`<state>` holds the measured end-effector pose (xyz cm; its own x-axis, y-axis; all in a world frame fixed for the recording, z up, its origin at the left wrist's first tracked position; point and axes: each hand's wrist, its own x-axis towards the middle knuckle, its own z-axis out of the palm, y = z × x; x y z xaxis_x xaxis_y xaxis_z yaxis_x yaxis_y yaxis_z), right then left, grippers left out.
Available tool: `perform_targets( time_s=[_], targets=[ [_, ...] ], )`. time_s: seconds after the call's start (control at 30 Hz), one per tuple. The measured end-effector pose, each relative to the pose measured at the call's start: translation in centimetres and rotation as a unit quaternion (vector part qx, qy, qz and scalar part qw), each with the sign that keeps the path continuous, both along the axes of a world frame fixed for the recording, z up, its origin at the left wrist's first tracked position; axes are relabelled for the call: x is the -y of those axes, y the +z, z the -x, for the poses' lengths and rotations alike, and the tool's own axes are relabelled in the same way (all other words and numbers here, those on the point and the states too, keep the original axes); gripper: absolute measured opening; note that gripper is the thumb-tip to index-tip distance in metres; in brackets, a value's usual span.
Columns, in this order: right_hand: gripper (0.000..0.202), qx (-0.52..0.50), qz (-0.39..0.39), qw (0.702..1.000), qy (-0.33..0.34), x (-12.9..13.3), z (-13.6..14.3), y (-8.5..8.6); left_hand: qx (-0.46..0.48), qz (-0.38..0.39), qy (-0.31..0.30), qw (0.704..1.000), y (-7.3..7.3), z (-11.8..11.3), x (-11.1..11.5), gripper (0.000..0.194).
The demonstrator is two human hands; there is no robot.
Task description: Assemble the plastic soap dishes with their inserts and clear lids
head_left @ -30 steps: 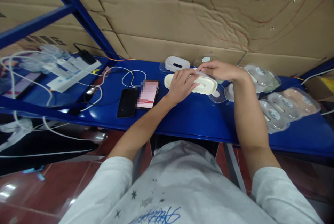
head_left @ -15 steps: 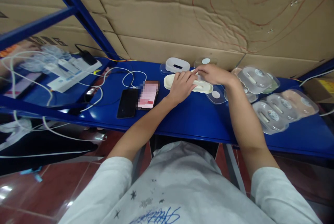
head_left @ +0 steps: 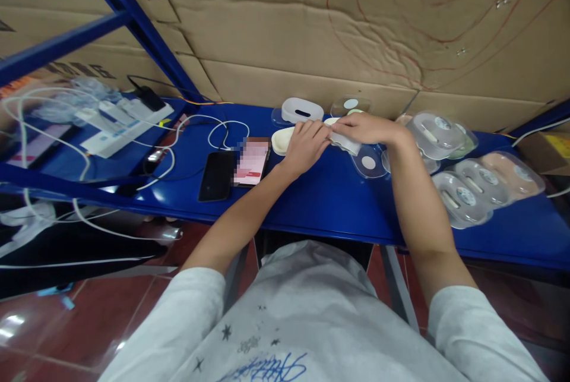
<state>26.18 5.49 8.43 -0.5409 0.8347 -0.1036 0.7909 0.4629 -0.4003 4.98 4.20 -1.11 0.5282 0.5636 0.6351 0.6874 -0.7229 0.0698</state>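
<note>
Over the blue bench, my left hand (head_left: 308,143) is closed around a cream oblong piece (head_left: 280,142) with a rounded end, which sticks out to the left of the fingers. My right hand (head_left: 363,128) meets it from the other side, its fingers bent down onto a white flat-looking piece (head_left: 347,143). The fingertips of both hands nearly touch, and they hide where the two pieces meet. Behind the hands stands a white oval shell (head_left: 303,111) with a dark slot. A transparent lid with a white round spot (head_left: 369,162) lies by my right wrist.
Several transparent oval cases (head_left: 465,195) are piled on the right of the bench (head_left: 338,204). Two phones (head_left: 217,176) lie left of my left hand. A white power strip (head_left: 129,126) with loose cables is farther left, beside a blue frame post (head_left: 155,31). Cardboard (head_left: 289,31) walls the back.
The cream piece and my left hand have shifted slightly left. A white piece now shows under my right hand, where the cream piece's right end showed before.
</note>
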Motion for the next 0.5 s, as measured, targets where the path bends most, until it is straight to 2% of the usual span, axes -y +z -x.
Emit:
perform_targets(
  time_s=[0.17, 0.3, 0.4, 0.5],
  targets=[
    [0.042, 0.031, -0.057, 0.998, -0.019, -0.6, 0.4, -1.1, -0.039, 0.019, -0.025, 0.999, 0.0, -0.2, -0.1, 0.015],
    [0.041, 0.009, -0.138, 0.987, -0.076, -0.9, 0.1, -1.5, -0.089, 0.038, -0.062, 0.993, 0.2, 0.0, 0.0, 0.021],
    [0.040, -0.038, -0.175, 0.977, -0.118, -1.0, -0.6, -1.2, -0.137, 0.094, -0.123, 0.978, 0.5, 0.0, 0.6, 0.013],
    [0.037, -0.072, -0.215, 0.960, -0.166, -0.8, -1.7, 0.1, -0.125, 0.142, -0.157, 0.969, 0.8, -0.2, 1.5, 0.024]
  ],
)
